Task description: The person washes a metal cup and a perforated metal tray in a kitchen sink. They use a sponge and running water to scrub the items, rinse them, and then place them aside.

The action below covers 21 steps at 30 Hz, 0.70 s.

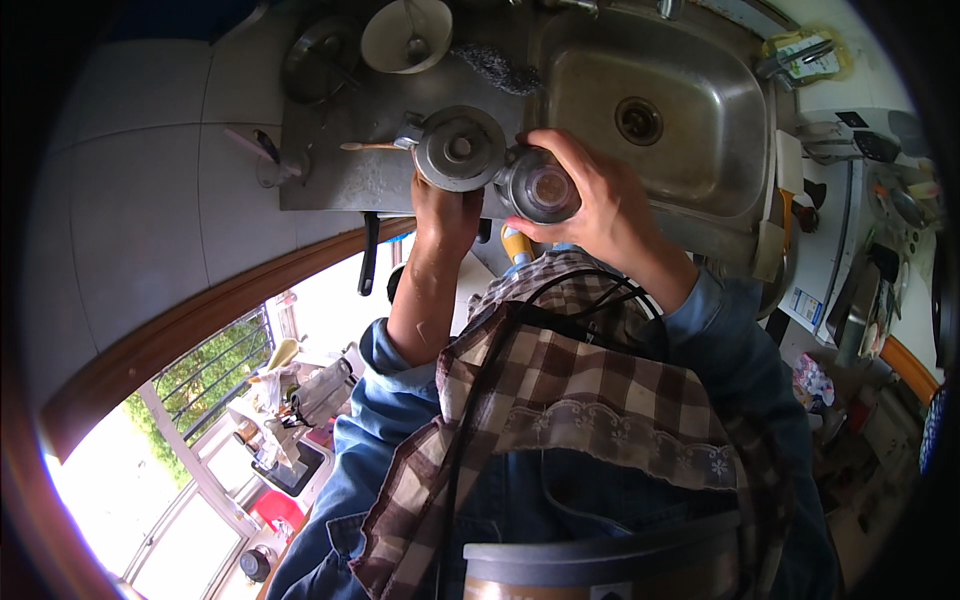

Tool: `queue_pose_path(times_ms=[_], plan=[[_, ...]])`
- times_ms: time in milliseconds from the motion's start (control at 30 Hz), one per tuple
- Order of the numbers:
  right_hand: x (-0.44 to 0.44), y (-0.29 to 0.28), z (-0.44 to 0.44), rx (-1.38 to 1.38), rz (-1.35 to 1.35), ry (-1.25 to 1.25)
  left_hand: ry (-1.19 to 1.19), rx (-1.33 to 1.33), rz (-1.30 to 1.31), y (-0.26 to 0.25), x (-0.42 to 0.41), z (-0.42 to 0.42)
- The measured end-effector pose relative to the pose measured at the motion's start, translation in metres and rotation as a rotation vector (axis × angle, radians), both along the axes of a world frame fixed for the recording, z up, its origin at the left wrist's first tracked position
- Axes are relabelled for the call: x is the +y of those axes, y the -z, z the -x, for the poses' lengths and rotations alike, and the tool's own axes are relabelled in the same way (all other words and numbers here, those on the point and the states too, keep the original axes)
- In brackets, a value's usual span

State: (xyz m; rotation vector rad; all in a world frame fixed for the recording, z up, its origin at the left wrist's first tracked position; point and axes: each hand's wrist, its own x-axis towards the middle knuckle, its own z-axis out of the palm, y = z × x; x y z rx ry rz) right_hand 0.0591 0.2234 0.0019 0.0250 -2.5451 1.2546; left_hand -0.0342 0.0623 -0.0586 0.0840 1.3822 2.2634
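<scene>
Over the edge of the steel counter, my left hand (444,214) grips a round grey metal vessel with a lid and centre knob (460,148) from below; most of its fingers are hidden. Close beside it, my right hand (611,202) curls around a metal canister with a clear round top (545,187), thumb and fingers on opposite sides. Behind the left vessel, a brush with a wooden handle (367,145) lies partly hidden. A metal scouring pad (496,67) rests farther back, near the sink's left rim.
The steel sink (697,169) lies right of the hands. A white bowl with a spoon (375,45) and a round dish or lid (321,60) stand at the back left. A clear cup (281,169) is farther left. A black handle (368,255) projects below the counter edge. Utensils (874,146) crowd the right.
</scene>
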Motion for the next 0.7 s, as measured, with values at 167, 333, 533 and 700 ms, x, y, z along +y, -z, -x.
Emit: queue_pose_path(times_ms=[167,333,533,700], plan=[[0.002,0.004,0.000,-0.013,0.003,0.010,-0.032,-0.024,0.086,-0.003,0.001,-0.002],[0.001,0.016,0.002,-0.028,0.629,0.115,0.063,-0.275,0.044,-0.024,0.016,-0.002],[0.008,0.027,-0.004,-0.291,1.136,0.360,0.369,-0.178,0.143,-0.046,0.019,-0.003],[0.012,0.039,-0.004,-0.233,1.457,0.400,0.518,0.017,0.334,-0.059,0.016,-0.014]])
